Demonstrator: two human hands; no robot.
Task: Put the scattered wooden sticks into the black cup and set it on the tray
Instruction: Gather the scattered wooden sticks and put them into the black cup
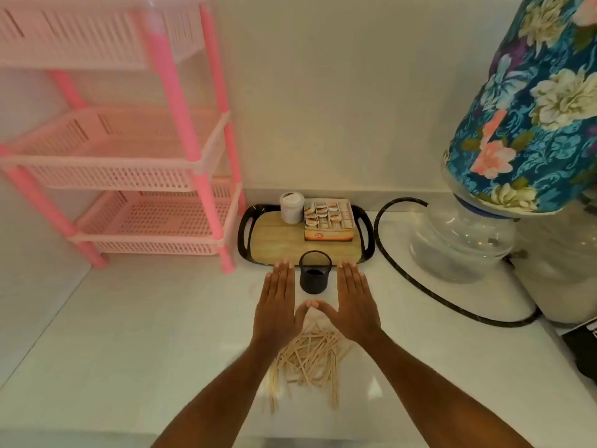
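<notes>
A loose pile of thin wooden sticks [307, 358] lies on the white counter between my forearms. Beyond it stands the black cup [315, 271], upright, just in front of the tray. The tray [245, 236] has a black rim with handles and a wooden base. My left hand [277, 305] and my right hand [355, 303] are held flat, palms down, fingers straight and together, on either side of the cup. The two thumb tips touch each other above the far end of the pile. Neither hand holds anything.
On the tray stand a white jar [291, 207] and a small compartment box [329, 221]. A pink plastic rack [142, 176] is at the left. A black hose [420, 286] curves past a water bottle with a floral cover [533, 118] at the right.
</notes>
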